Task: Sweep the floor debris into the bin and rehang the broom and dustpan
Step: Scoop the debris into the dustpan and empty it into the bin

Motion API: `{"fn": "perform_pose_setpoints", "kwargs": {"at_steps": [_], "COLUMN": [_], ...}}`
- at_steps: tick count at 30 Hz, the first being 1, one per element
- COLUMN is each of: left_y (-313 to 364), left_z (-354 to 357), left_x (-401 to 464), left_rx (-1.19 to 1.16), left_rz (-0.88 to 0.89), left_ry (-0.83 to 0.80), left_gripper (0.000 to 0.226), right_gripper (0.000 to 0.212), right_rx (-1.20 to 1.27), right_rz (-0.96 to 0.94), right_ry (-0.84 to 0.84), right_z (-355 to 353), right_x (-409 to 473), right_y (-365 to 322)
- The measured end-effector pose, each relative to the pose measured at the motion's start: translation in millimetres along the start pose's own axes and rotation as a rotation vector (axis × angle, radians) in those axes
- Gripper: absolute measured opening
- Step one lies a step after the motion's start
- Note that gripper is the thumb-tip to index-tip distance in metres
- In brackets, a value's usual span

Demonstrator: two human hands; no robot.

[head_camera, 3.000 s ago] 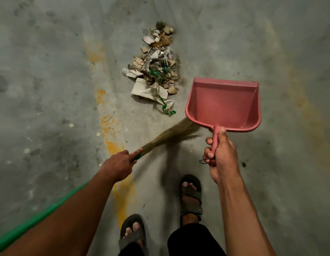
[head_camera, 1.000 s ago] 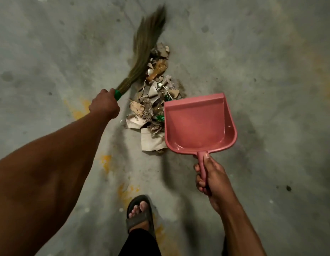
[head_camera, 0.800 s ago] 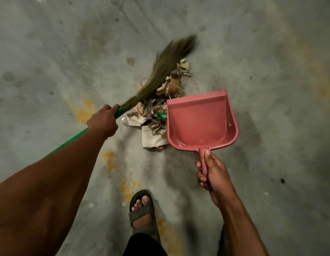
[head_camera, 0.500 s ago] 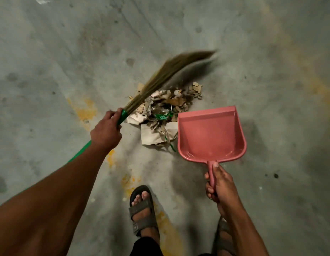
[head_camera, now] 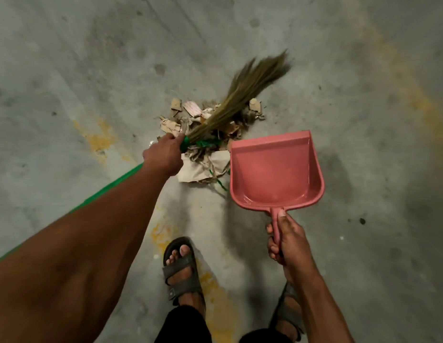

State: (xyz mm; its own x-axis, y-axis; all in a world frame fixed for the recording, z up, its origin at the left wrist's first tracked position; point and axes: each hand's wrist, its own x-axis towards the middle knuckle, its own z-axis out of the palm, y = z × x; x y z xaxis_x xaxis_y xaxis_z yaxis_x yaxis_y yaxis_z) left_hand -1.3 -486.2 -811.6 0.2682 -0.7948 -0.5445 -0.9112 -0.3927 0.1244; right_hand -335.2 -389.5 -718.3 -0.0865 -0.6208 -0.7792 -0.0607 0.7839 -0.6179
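My left hand (head_camera: 163, 154) grips the green-handled grass broom (head_camera: 236, 95), bristles lying across the heap of torn cardboard and paper scraps (head_camera: 205, 144) on the stained grey concrete floor (head_camera: 67, 70). My right hand (head_camera: 288, 240) wraps the handle of the pink plastic dustpan (head_camera: 273, 172), its left edge against the heap. My sandalled foot (head_camera: 182, 268) stands just behind. Since half a second ago the bristles have swung down onto the heap.

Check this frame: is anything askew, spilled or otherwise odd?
One thing: the pink dustpan is empty and sits beside the debris pile, its open lip facing away rather than toward it. The broom lies across the pile.
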Motion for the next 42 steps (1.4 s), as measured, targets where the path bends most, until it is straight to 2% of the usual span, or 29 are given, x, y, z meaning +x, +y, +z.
{"fn": "perform_pose_setpoints", "kwargs": {"at_steps": [6,9,12,15,18,20,24,32,42], "left_y": [-35,-46,-53,-63,-69,-62,-39,-20,-33], "left_z": [34,48,59,75,97,111,132,141,123], "left_x": [-68,-97,-125,-150,-174,-187,-207,-242,-161], "left_rx": [-0.238,-0.345,-0.381,-0.367,-0.339,-0.326,-0.326,-0.445,-0.41], "left_rz": [-0.031,-0.139,-0.327,-0.517,-0.613,-0.6,-0.447,-0.366,-0.39], "left_ry": [0.122,0.218,0.255,0.195,0.07,0.016,-0.015,0.269,0.276], "left_gripper": [0.068,0.064,0.062,0.059,0.057,0.055,0.056,0.059,0.061], "right_gripper": [0.029,0.029,0.03,0.031,0.033,0.035,0.038,0.038,0.044], "right_rx": [-0.007,-0.037,-0.064,-0.118,-0.196,-0.26,-0.315,-0.347,-0.356], "right_rz": [0.013,0.009,-0.003,-0.015,-0.002,0.014,0.073,0.233,0.32], "right_ry": [-0.034,-0.063,-0.079,-0.089,-0.106,-0.109,-0.134,-0.171,-0.147], "right_z": [1,2,-4,-8,-15,-20,-32,-55,-16], "right_x": [-13,-13,-12,-13,-16,-17,-15,-16,32], "right_y": [18,23,24,28,37,44,63,102,122]}}
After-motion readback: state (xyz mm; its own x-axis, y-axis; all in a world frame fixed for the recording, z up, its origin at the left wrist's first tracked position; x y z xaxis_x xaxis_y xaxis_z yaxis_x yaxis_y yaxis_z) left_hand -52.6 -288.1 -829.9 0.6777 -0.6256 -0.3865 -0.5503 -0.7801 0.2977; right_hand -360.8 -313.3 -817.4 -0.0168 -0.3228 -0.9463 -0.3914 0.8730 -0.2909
